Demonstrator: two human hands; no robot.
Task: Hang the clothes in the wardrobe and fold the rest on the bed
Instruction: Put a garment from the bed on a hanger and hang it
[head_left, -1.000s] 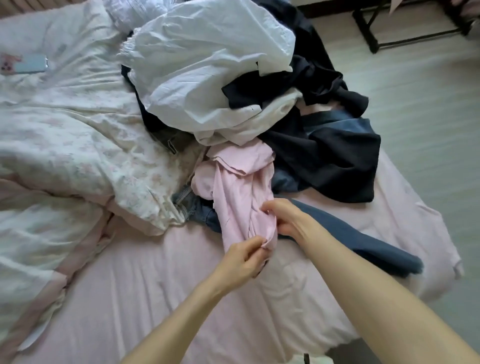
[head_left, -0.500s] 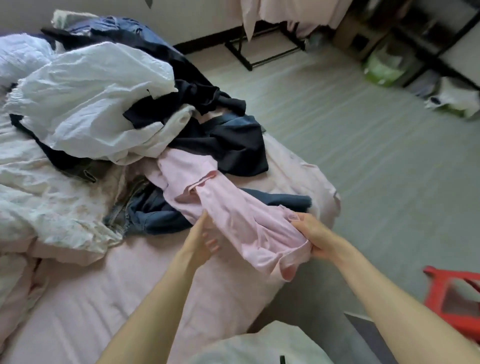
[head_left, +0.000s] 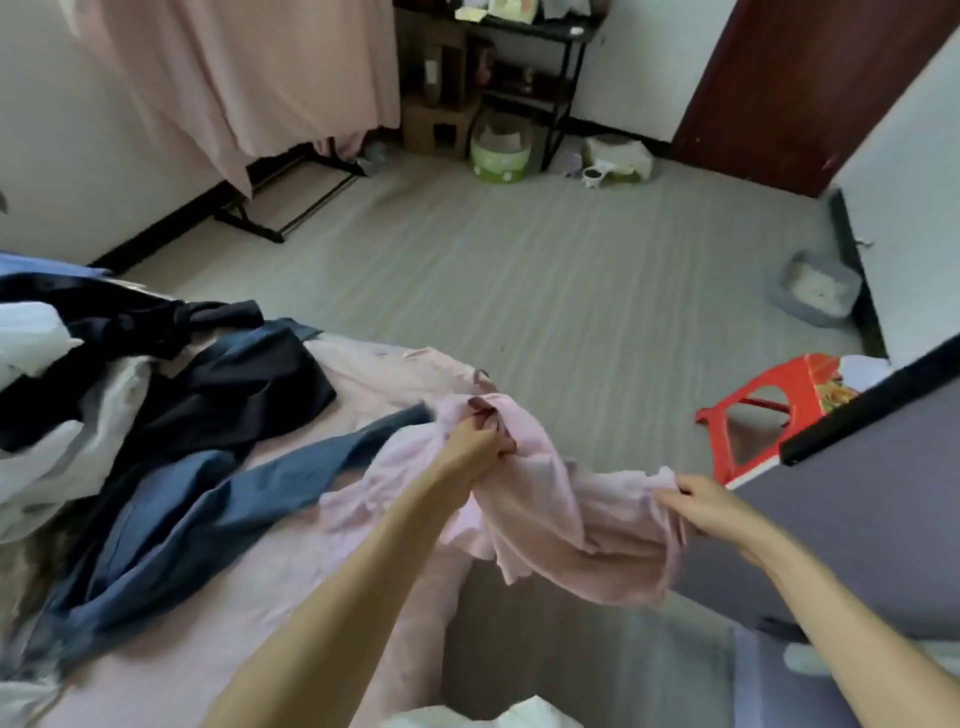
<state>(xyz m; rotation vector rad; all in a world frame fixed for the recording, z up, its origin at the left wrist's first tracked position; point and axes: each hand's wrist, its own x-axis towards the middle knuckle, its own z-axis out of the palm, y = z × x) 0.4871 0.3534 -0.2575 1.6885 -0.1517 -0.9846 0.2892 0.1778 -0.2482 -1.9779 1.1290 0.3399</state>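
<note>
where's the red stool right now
In the head view the red plastic stool stands on the floor at the right, beyond the right hand, beside the grey panel's dark edge.

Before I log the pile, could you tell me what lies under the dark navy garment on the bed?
Under the dark navy garment show a blue garment, white clothes and the pink bed sheet. Whatever else lies beneath is covered.

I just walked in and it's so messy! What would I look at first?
First, the pink garment stretched between the left hand and the right hand, hanging past the corner of the bed. Next, the dark and white clothes pile heaped on the bed at the left. Then the bright red stool on the floor at the right.
</note>
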